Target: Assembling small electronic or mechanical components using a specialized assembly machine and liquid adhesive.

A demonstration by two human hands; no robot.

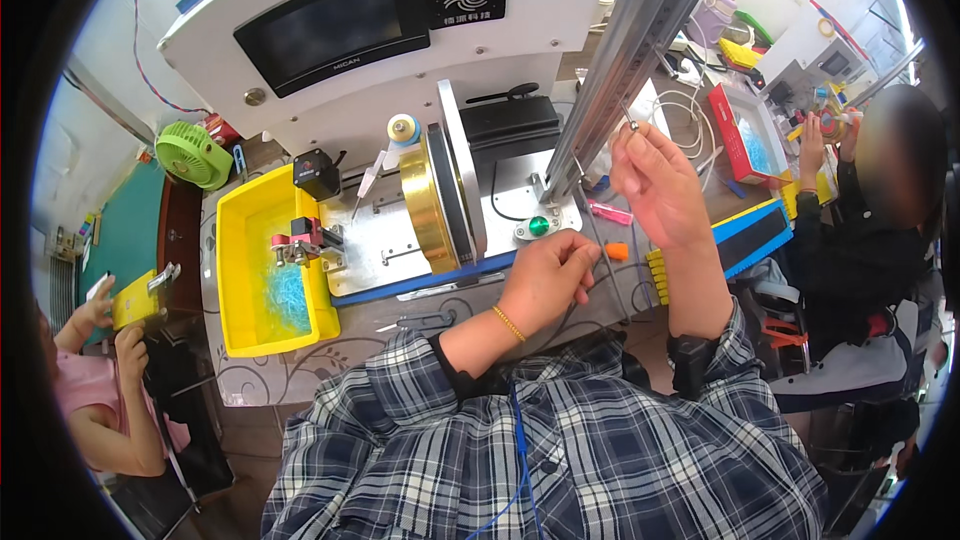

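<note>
Your right hand is raised at the right of the table, its grip pinched shut on a small silver metal piece on a thin dark wire. Your left hand lies lower and nearer you, grip closed on the same wire. The wire's long axis runs up and away between them, beside the slanted aluminium rail.

— What screens show on the bench?
— A dark rectangular screen sits in the white machine housing, top centre.
— Any labels?
— A small black label plate with white markings just right of it.
</note>
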